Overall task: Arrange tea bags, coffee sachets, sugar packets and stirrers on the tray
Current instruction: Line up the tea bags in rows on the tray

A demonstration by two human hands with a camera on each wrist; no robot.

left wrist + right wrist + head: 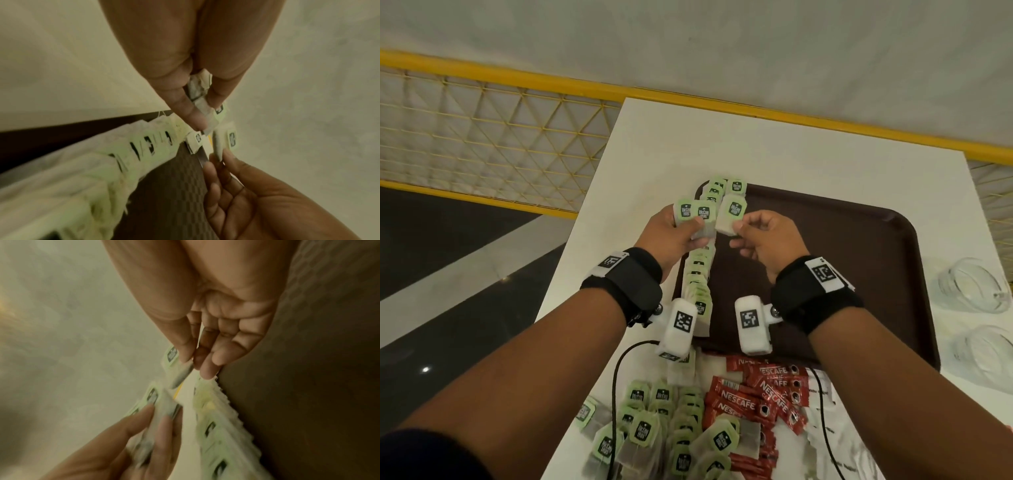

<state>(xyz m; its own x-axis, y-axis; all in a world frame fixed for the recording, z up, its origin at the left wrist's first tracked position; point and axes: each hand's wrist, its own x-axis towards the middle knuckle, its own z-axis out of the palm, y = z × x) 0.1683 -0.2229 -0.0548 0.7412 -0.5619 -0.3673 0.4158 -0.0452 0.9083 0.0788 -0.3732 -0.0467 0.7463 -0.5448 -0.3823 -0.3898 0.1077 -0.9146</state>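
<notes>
"McCoy teas" stands on the green tea bag tags [643, 432]; "NESCAFE" on the red sachets [738, 401].

Pale green tags with black logos mark the tea bags [698, 212], red coffee sachets [760, 394] lie at six o'clock of the dark brown tray [859, 240].

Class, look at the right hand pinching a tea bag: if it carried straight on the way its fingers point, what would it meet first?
Probably the small bundle of tea bags gripped by the left hand, beside the right hand; depth is uncertain.
</notes>
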